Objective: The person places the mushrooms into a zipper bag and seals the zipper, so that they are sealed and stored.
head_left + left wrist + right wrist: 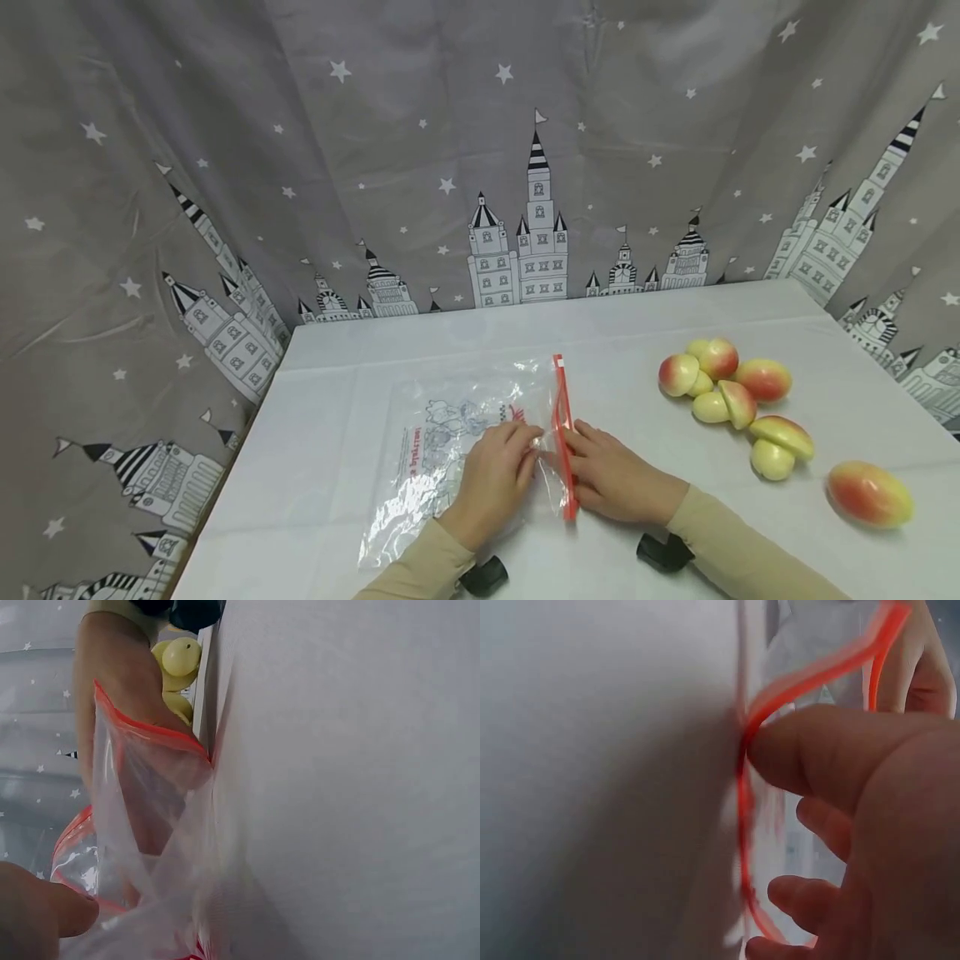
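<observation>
A clear zip bag (442, 450) with printed drawings lies flat on the white table, its red zip edge (564, 442) toward the right. My left hand (491, 471) pinches the upper film near the mouth. In the left wrist view the thumb (75, 909) is beside the raised film. My right hand (618, 475) is at the mouth, its fingers spread. In the right wrist view its thumb (787, 754) touches the red edge, and the mouth gapes. The other fingers stand apart from the thumb; whether they touch the lower film I cannot tell.
On the right of the table (322, 467) sit several yellow-and-red mushroom-shaped pieces (780, 446) and a mango-like oval one (870, 494). A grey curtain (420, 150) with castles and stars hangs behind. Dark wrist devices (664, 553) are at both sleeves.
</observation>
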The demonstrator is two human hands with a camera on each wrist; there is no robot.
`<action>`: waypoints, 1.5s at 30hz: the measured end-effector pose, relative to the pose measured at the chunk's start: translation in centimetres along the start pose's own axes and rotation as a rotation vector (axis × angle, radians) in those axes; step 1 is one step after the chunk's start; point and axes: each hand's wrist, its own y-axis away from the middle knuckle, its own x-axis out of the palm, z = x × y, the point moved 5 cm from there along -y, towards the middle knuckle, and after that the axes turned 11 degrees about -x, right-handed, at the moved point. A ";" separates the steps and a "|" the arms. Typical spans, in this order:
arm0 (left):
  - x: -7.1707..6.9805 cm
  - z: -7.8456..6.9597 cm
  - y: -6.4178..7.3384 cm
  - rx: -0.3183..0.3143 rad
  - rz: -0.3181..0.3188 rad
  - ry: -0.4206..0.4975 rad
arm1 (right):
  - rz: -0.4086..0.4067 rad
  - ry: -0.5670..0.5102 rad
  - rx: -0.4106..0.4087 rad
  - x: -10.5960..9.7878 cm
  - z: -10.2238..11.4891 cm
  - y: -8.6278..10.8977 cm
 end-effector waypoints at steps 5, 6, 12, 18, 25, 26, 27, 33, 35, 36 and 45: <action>0.1 -0.1 0.2 0.008 0.005 0.008 | 0.003 0.001 0.026 0.1 -0.6 -0.6; 0.1 -0.2 0.2 0.006 0.004 0.012 | 0.009 -0.001 0.037 0.2 -0.7 -0.7; 0.1 -0.4 0.3 -0.005 0.003 0.022 | 0.056 -0.003 0.081 0.5 -0.9 -0.6; -0.6 -0.7 0.1 0.002 -0.012 0.014 | 0.072 0.000 0.098 0.7 -0.9 -0.5; -1.5 -0.9 -0.4 0.004 -0.013 0.016 | 0.064 0.012 0.078 0.4 -0.7 -0.5; -1.5 -0.9 -0.4 0.005 -0.017 0.016 | 0.064 0.013 0.078 0.4 -0.7 -0.5; -1.6 -0.9 -0.4 0.007 -0.021 0.018 | 0.064 0.013 0.078 0.3 -0.7 -0.5; -1.4 -0.4 -0.4 0.023 -0.058 0.035 | 0.059 0.000 0.083 0.2 -0.7 -0.7; -1.3 -0.2 -0.3 0.027 -0.069 0.036 | 0.063 -0.010 0.085 0.3 -0.7 -0.8; -1.2 0.0 -0.2 0.027 -0.073 0.034 | 0.065 -0.016 0.084 0.3 -0.7 -0.9; -1.0 0.4 -0.1 0.029 -0.085 0.026 | 0.073 -0.019 0.092 0.4 -0.9 -1.3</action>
